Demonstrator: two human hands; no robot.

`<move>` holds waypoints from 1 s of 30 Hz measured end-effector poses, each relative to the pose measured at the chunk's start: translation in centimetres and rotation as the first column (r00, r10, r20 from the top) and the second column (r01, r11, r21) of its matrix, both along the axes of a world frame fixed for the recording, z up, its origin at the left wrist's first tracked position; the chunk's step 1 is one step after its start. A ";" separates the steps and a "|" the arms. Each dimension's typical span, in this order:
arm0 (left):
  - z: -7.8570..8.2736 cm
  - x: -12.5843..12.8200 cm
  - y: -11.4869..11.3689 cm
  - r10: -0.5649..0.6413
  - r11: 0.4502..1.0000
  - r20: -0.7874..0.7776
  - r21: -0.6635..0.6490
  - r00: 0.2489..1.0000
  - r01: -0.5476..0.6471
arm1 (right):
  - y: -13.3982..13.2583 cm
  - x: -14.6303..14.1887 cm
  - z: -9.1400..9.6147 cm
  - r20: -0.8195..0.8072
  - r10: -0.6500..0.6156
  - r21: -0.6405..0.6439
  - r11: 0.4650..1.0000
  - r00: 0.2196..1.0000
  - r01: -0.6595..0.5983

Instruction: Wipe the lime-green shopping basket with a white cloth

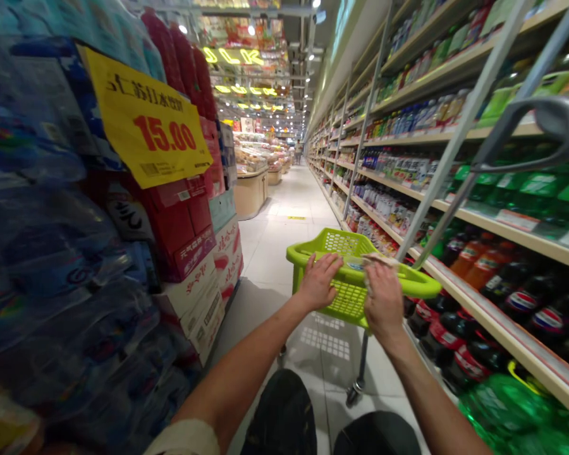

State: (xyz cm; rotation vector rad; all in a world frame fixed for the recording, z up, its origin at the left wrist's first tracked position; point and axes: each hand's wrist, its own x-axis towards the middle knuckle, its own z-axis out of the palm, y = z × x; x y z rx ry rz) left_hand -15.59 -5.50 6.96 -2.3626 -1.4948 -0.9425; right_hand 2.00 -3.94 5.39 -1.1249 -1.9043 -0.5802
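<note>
A lime-green plastic shopping basket on wheels (pixel 410 282) stands in a supermarket aisle in front of me. My left hand (pixel 319 280) rests on its near rim, fingers curled over the edge. Beside it, my right hand (pixel 384 297) is closed around a thin pale item (pixel 378 259), perhaps a packet or paper, held over the rim. The trolley's grey metal pull handle (pixel 545 120) rises up to the right. What lies inside the basket is mostly hidden.
Shelves of soda bottles (pixel 526 297) run along the right. On the left stand stacked red cartons (pixel 189 234), shrink-wrapped water packs (pixel 52 253) and a yellow 15.00 price sign (pixel 146 126). The white tiled aisle (pixel 289 208) stretches ahead toward display counters.
</note>
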 end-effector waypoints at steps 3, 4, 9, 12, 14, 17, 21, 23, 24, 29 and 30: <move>0.1 -0.1 0.0 0.041 0.999 -0.054 -0.001 0.998 -0.041 | 0.1 -1.0 0.1 0.051 0.082 -0.036 0.996 0.995 -0.080; 0.0 -0.1 -0.1 0.071 0.997 -0.066 0.007 0.995 -0.071 | 0.3 -0.6 0.2 0.041 0.066 -0.052 0.997 0.997 -0.063; -0.3 0.0 -0.1 0.199 0.979 -0.055 0.056 0.978 -0.196 | 0.3 1.4 0.5 -0.128 -0.100 -0.114 0.990 0.987 0.086; -0.4 0.1 0.0 0.195 0.980 -0.074 0.059 0.978 -0.191 | -0.3 -0.9 0.3 -0.087 0.031 -0.083 0.996 0.996 -0.038; -0.4 0.1 0.2 0.188 0.981 -0.091 0.059 0.978 -0.183 | -0.4 -2.4 0.3 -0.018 0.153 -0.082 0.985 0.988 -0.154; -0.3 0.0 0.2 0.190 0.981 -0.100 0.069 0.977 -0.183 | -0.1 -1.6 0.5 -0.026 0.133 -0.105 0.985 0.991 -0.136; -0.2 0.4 0.1 0.197 0.977 -0.083 0.101 0.977 -0.188 | 0.4 1.1 0.8 -0.164 -0.064 -0.123 0.991 0.984 0.044; -0.2 0.6 0.2 0.200 0.975 -0.080 0.112 0.976 -0.191 | 0.4 0.3 0.8 -0.173 -0.059 -0.102 0.994 0.983 0.042; -0.3 0.6 0.2 0.201 0.975 -0.084 0.114 0.976 -0.191 | 0.2 -0.7 0.8 -0.147 -0.018 -0.089 0.996 0.989 0.005; -0.2 0.4 0.3 0.191 0.979 -0.136 0.097 0.972 -0.179 | -0.1 -2.8 1.3 -0.064 0.137 -0.134 0.980 0.989 -0.144; -0.2 0.3 0.3 0.191 0.979 -0.141 0.096 0.972 -0.178 | 0.0 -2.1 1.5 -0.091 0.094 -0.161 0.981 0.991 -0.107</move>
